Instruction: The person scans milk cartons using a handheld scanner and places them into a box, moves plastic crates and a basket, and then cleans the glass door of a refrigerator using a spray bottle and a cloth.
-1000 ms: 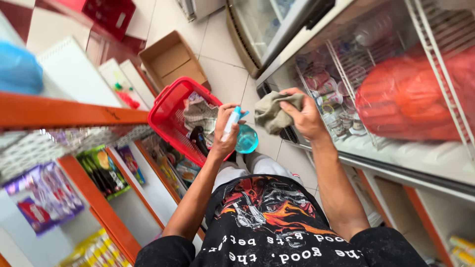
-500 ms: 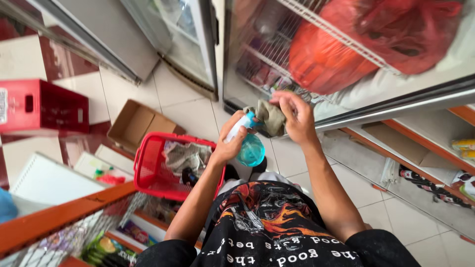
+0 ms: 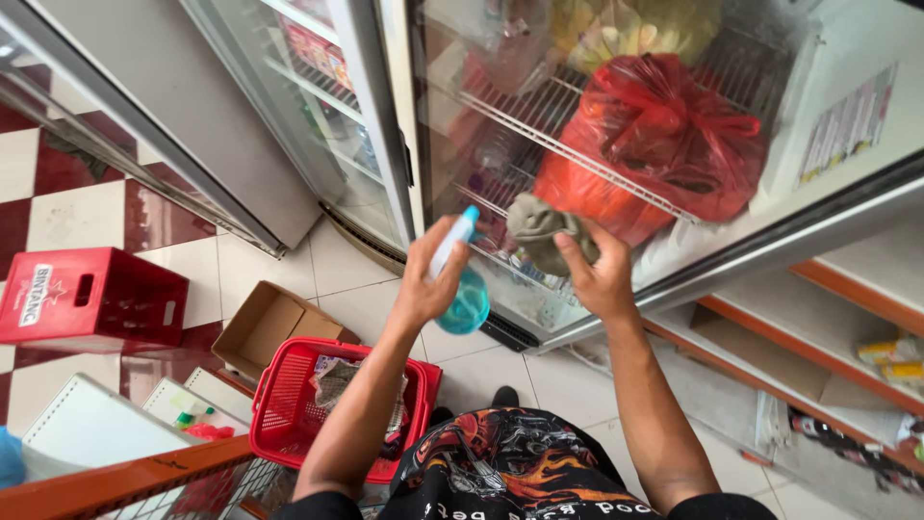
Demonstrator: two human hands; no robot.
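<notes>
Grey cloth (image 3: 541, 234) bunched in right hand (image 3: 599, 279), against cooler glass (image 3: 674, 144).

Down on the red-and-white tiled floor (image 3: 67, 217) sit a red crate (image 3: 91, 300), an open cardboard box (image 3: 272, 327) and a red basket (image 3: 298, 409).

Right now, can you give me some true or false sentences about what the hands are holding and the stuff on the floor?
1. The left hand holds a teal spray bottle. True.
2. The right hand holds a yellow sponge. False: it grips a crumpled grey-green cloth.
3. The red shopping basket stands on the tiled floor beside an open cardboard box. True.
4. A blue bag lies on the wire shelf behind the glass door. False: the bag there is red.
5. The red bottle crate hangs on the wall. False: it sits on the floor.
</notes>
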